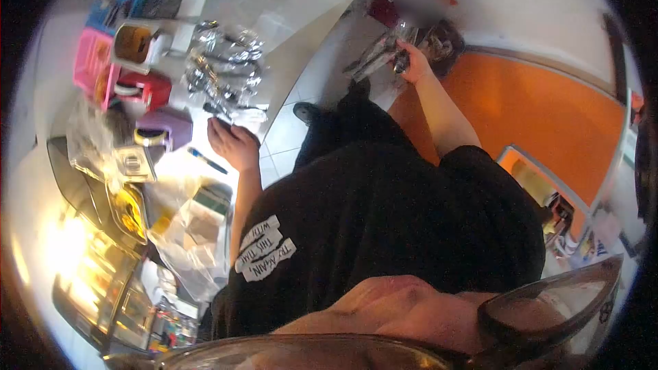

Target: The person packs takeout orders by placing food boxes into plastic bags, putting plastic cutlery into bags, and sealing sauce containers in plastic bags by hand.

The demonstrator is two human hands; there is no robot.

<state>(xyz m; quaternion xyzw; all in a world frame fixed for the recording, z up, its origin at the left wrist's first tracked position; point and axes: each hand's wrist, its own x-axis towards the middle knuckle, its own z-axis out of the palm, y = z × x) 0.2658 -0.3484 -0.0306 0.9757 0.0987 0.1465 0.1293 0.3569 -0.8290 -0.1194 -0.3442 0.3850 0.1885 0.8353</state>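
"Gripped how, and by which hand?"

"Closed fingers of the right hand (414, 64) are wrapped around a dark part of a clear-wrapped packet (378, 57), which is held out beyond the wearer's dark trousers, well apart from the table (284, 72). Whether anything else is pinched in the palm cannot be told."

"And the left hand (236, 145)?"

"Held open, back upward, at the table's near edge, with the fingers loosely extended toward a pile of shiny wrapped packets (223, 68). Whether the nearest one is touched by the fingertips cannot be made out."

"What is seen beside that hand?"

"A blue pen (208, 160) is laid on the worktop, between the wrist and a purple tape dispenser (164, 130). Beyond the dispenser, a red tape dispenser (149, 90) is set next to a pink basket (92, 62). A metal container (136, 45) with brown contents is placed near both, and farther off a blue basket (122, 0) is seen."

"And at the right hand?"

"Just beside it, a dark container (445, 46) is shown, its contents too blurred to be named. Behind the forearm, the scene is filled by an orange panel (528, 116). A black T-shirt (384, 226) is worn, marked with white lettered strips reading 'Try again, this time with'."
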